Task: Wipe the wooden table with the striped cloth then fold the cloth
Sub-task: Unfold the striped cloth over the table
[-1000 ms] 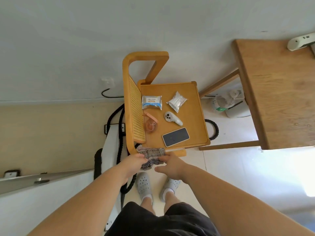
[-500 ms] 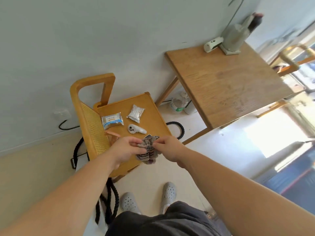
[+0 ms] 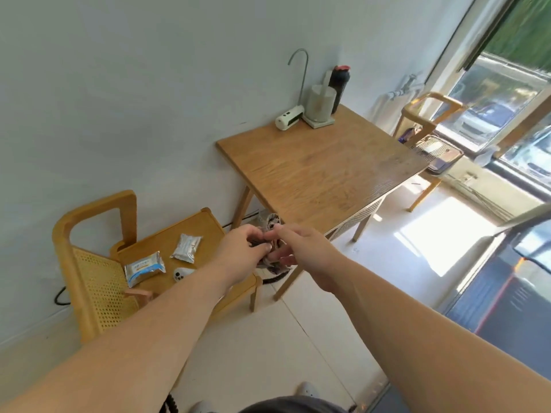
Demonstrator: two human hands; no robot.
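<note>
You've got the striped cloth [image 3: 277, 263] bunched up in mid-air between both hands, just short of the near corner of the wooden desk [image 3: 313, 174], so the wipe itself hasn't begun and this is the carry-over. Your left hand [image 3: 244, 248] has its fingers curled in, pinching the wad; your right hand [image 3: 301, 248] grips it from the other side, forefinger stretched out along the top. Next call, as I read it: shake the cloth open, lay it flat on the desk top and sweep. Watch the far edge by the wall, where a white handheld device [image 3: 289, 122], a grey water dispenser [image 3: 320, 105] and a dark bottle [image 3: 338, 84] stand close together and will block the strokes there. Off to your left a chair [image 3: 95, 281] holds a wipes packet [image 3: 144, 268], a silver pouch [image 3: 186, 247] and a white controller [image 3: 182, 274], well clear of the job
</note>
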